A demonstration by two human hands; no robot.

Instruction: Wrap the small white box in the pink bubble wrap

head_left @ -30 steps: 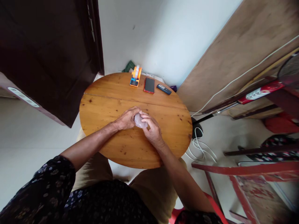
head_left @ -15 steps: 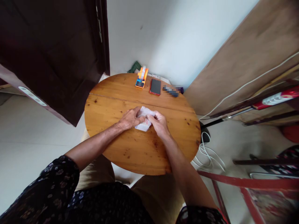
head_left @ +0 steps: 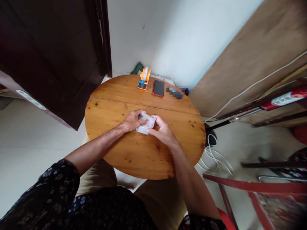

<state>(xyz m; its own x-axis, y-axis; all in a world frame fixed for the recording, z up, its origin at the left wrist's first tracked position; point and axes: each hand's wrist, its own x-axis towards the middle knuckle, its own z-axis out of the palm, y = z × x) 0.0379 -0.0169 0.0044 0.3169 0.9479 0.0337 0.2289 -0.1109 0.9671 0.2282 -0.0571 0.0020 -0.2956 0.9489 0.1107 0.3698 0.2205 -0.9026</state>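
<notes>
A small clear plastic packet [head_left: 145, 123] with something pale inside sits just above the middle of the round wooden table [head_left: 112, 118]. My left hand [head_left: 130, 120] grips its left end with curled fingers. My right hand [head_left: 163, 129] pinches its right end with thumb and fingertips. Both hands rest over the tabletop and meet at the packet.
At the table's far edge lie an orange tape dispenser [head_left: 144, 79], a red-cased phone [head_left: 158, 88] and a small dark device [head_left: 175, 93]. A dark door [head_left: 55, 57] hangs at the left. White cable [head_left: 214, 158] coils on the floor at the right, beside red furniture [head_left: 251, 188].
The packet went from being bunched between my hands to being spread out, and is now pinched at both ends. The view shifted slightly.
</notes>
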